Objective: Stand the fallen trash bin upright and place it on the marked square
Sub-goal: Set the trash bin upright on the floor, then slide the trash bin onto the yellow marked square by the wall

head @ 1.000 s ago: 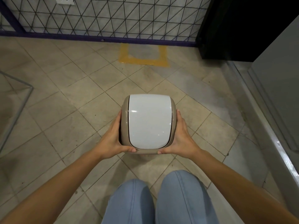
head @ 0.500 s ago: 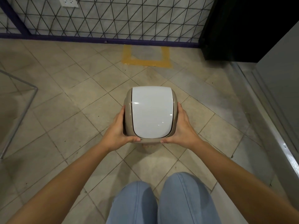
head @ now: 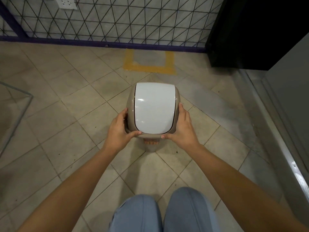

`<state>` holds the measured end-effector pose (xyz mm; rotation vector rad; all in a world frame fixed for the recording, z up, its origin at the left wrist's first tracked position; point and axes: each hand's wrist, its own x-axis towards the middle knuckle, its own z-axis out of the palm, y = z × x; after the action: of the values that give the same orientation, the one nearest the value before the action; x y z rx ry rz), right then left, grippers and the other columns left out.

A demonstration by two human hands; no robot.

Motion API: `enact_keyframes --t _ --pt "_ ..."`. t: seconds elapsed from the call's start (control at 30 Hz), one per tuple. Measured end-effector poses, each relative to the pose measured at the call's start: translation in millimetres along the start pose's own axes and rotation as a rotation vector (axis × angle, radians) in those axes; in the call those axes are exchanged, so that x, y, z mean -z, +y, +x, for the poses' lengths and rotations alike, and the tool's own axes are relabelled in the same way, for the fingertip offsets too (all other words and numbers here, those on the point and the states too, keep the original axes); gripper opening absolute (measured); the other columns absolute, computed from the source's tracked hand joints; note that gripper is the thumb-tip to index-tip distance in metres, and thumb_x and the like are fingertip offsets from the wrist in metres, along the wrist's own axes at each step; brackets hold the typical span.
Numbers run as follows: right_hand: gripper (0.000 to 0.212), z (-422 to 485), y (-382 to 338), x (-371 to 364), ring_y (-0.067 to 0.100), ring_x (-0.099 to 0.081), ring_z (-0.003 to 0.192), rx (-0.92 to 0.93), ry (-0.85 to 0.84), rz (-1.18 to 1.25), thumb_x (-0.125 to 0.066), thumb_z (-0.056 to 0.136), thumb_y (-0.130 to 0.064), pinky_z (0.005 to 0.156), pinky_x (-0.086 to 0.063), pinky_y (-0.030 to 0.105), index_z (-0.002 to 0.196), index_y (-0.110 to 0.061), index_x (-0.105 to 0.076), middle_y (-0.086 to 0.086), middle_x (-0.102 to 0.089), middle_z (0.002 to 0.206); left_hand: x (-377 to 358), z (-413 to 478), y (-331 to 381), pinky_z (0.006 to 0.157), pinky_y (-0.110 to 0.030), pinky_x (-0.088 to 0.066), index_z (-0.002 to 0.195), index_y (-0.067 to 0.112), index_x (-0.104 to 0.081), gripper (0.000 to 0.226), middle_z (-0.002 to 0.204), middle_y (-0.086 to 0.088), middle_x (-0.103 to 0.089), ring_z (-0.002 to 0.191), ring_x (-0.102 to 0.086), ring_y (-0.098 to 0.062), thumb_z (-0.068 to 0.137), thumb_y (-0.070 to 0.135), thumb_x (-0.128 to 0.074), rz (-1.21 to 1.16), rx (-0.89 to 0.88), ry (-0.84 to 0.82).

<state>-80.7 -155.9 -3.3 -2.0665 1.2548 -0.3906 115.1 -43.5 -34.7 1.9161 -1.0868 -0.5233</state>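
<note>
Bin [head: 154, 108] carried nearer yellow square [head: 149, 63], both hands' grip clamped, base hidden.

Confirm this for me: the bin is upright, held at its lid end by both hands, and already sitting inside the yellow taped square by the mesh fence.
Not quite. The bin is upright, with the left hand and right hand gripping its lid end, but the head view shows it short of the yellow taped square, which lies beyond it by the mesh fence.

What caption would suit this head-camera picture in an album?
Both hands, left hand and right hand, grip an upright trash bin short of the yellow taped square.
</note>
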Motion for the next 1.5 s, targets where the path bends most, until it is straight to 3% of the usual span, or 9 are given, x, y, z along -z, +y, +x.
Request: enact_keyframes --t 0.13,0.33,0.5,0.63,0.9,1.07,1.27,1.4,1.5 --pt "0.136 15 -1 1 0.024 -0.018 0.143 -0.021 -0.009 -0.010 -0.091 0.053 -0.023 0.110 -0.032 0.043 0.150 -0.021 0.004 0.008 -0.017 0.154 -3 12 4 0.071 0.006 -0.034 0.142 0.015 -0.036 0.102 0.119 0.013 -0.050 0.108 -0.045 -0.003 0.056 0.023 -0.089 0.038 0.003 0.017" --pt "0.134 37 2 0 0.024 -0.022 0.141 -0.020 0.022 -0.009 -0.090 0.054 -0.024 0.110 -0.031 0.041 0.151 -0.022 0.002 0.008 -0.021 0.151 -4 35 1 0.092 -0.022 -0.037 0.143 0.019 -0.033 0.103 0.133 -0.004 -0.052 0.122 -0.049 -0.021 0.057 0.030 -0.088 0.057 0.017 0.005" --pt "0.129 61 -1 -6 0.023 -0.024 0.140 -0.024 0.053 -0.005 -0.088 0.059 -0.021 0.111 -0.029 0.036 0.151 -0.022 0.002 0.008 -0.020 0.151 -8 61 -4 0.088 -0.005 -0.034 0.141 0.018 -0.038 0.094 0.131 0.004 -0.049 0.117 -0.045 -0.008 0.061 0.029 -0.086 0.004 -0.030 0.018" --pt "0.128 78 0 -6 0.022 -0.025 0.140 -0.034 0.061 -0.003 -0.089 0.059 -0.020 0.111 -0.028 0.035 0.151 -0.021 0.001 0.008 -0.021 0.151 -10 80 -5 0.097 -0.022 -0.039 0.144 0.014 -0.034 0.099 0.133 0.006 -0.044 0.124 -0.046 -0.017 0.062 0.025 -0.087 -0.022 -0.052 0.008" --pt "0.128 124 -7 -2 0.023 -0.029 0.138 -0.071 0.081 0.029 -0.089 0.056 -0.015 0.112 -0.035 0.045 0.150 -0.028 -0.003 0.006 -0.026 0.147 -12 134 -3 0.098 -0.023 -0.040 0.145 0.016 -0.030 0.104 0.125 0.012 -0.035 0.121 -0.045 -0.014 0.059 0.022 -0.088 -0.041 -0.086 -0.028" --pt "0.129 149 5 6 0.021 -0.027 0.137 -0.052 0.065 0.022 -0.090 0.054 -0.015 0.111 -0.031 0.040 0.150 -0.025 -0.003 0.006 -0.029 0.146 -22 154 -6 0.095 -0.014 -0.037 0.145 0.019 -0.029 0.106 0.125 0.011 -0.035 0.116 -0.044 -0.007 0.057 0.026 -0.089 -0.053 -0.083 -0.028" --pt "0.128 169 6 5 0.019 -0.025 0.138 -0.054 0.073 0.068 -0.089 0.057 -0.014 0.112 -0.030 0.039 0.150 -0.028 -0.001 0.004 -0.026 0.147 -27 177 -5 0.098 -0.019 -0.038 0.146 0.020 -0.028 0.106 0.138 -0.003 -0.040 0.120 -0.045 -0.012 0.059 0.025 -0.088 -0.060 -0.081 -0.023" --pt "0.127 181 6 4 0.019 -0.025 0.138 -0.039 0.082 0.065 -0.088 0.059 -0.014 0.112 -0.029 0.037 0.150 -0.025 0.000 0.006 -0.027 0.146 -28 189 -4 0.096 -0.016 -0.038 0.147 0.021 -0.028 0.104 0.140 -0.002 -0.041 0.114 -0.044 -0.004 0.060 0.023 -0.087 -0.066 -0.063 -0.021" --pt "0.126 190 5 5 0.021 -0.025 0.138 -0.032 0.092 0.055 -0.087 0.060 -0.015 0.112 -0.028 0.037 0.151 -0.023 0.000 0.007 -0.028 0.146 -29 199 -1 0.097 -0.020 -0.039 0.147 0.019 -0.028 0.103 0.142 -0.004 -0.041 0.120 -0.047 -0.012 0.062 0.020 -0.086 -0.083 -0.053 -0.026"
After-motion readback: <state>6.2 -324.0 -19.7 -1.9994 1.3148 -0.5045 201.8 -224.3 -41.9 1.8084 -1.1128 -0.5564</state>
